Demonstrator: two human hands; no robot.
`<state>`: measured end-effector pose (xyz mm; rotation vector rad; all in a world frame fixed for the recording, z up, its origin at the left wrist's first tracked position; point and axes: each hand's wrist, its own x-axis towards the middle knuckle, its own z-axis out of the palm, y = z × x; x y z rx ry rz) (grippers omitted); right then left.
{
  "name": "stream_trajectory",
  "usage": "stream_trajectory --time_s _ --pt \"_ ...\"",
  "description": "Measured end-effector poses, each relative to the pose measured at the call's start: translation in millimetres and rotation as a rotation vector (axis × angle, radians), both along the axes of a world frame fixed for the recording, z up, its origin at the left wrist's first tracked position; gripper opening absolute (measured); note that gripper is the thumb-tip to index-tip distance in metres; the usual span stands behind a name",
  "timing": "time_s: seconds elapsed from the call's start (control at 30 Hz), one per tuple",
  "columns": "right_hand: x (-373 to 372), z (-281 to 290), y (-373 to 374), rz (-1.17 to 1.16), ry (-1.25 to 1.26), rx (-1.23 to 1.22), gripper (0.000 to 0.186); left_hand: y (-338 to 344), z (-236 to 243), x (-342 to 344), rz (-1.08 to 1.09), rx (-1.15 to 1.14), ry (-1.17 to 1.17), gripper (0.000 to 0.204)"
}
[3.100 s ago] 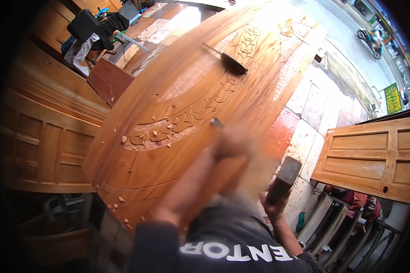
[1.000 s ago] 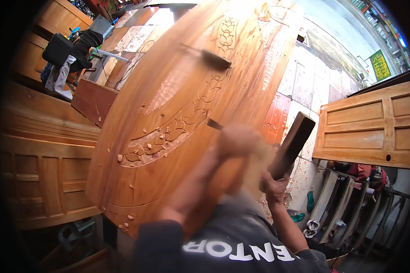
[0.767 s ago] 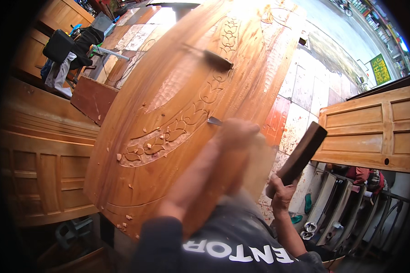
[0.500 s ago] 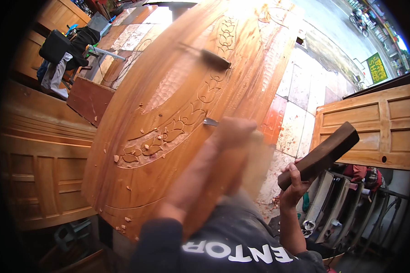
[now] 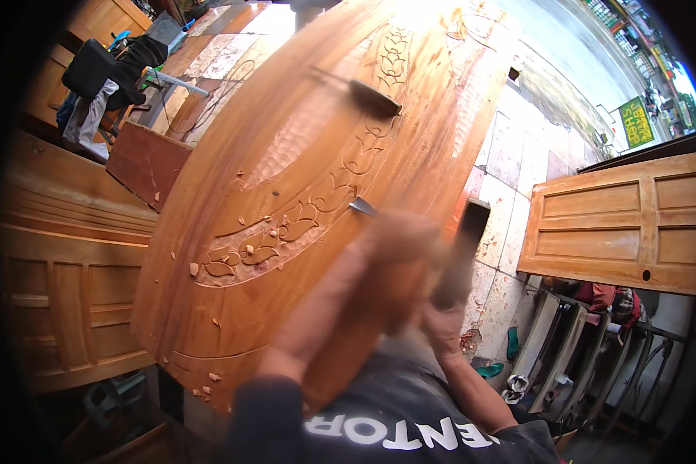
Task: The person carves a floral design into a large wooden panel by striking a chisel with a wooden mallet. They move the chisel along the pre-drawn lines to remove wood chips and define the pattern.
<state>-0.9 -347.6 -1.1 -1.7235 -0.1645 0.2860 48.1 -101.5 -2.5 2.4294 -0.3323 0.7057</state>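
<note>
A large curved wooden panel (image 5: 232, 325) lies before me, carved with a band of leaves and vines (image 5: 309, 213). My left hand (image 5: 394, 240), blurred by motion, is wrapped round a chisel (image 5: 362, 206). Only the metal blade shows clearly, its tip at the edge of the carved band; the handle is hidden or smeared. My right hand (image 5: 443, 331) grips a dark wooden block used as a mallet (image 5: 472, 232), held upright close beside my left hand. Where the block meets the chisel, if it does, blur hides it.
A dark tool with a thin rod (image 5: 375, 98) rests on the panel, and wood chips (image 5: 215, 377) lie scattered. Panelled doors stand left (image 5: 62, 301) and right (image 5: 619, 224). A black bag (image 5: 90, 68) is at the far left. Green slippers (image 5: 512, 342) lie on the tiled floor.
My right hand has swung the wooden block leftward and in toward my left hand, turning it more upright. The chisel blade remains by the carved band, angled a little differently.
</note>
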Motion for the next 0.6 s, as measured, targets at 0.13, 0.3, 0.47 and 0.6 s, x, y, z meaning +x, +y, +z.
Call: stream_trajectory --time_s 0.13,0.3,0.47,0.6 --pt "1.1 31.6 -11.8 -0.226 0.253 0.176 0.054 -1.0 -3.8 -2.5 0.020 -0.023 0.018 0.019" --pt "-3.7 17.2 25.9 0.090 -0.120 -0.079 0.102 -0.4 24.6 -0.9 -0.002 -0.041 0.018 0.022" --pt "2.8 3.0 -3.2 0.041 0.154 0.071 0.102 5.9 18.4 1.4 0.044 -0.041 0.049 0.028" --pt "-2.1 -5.4 21.2 0.126 -0.127 -0.041 0.104 5.1 10.9 0.9 0.009 -0.073 0.043 0.029"
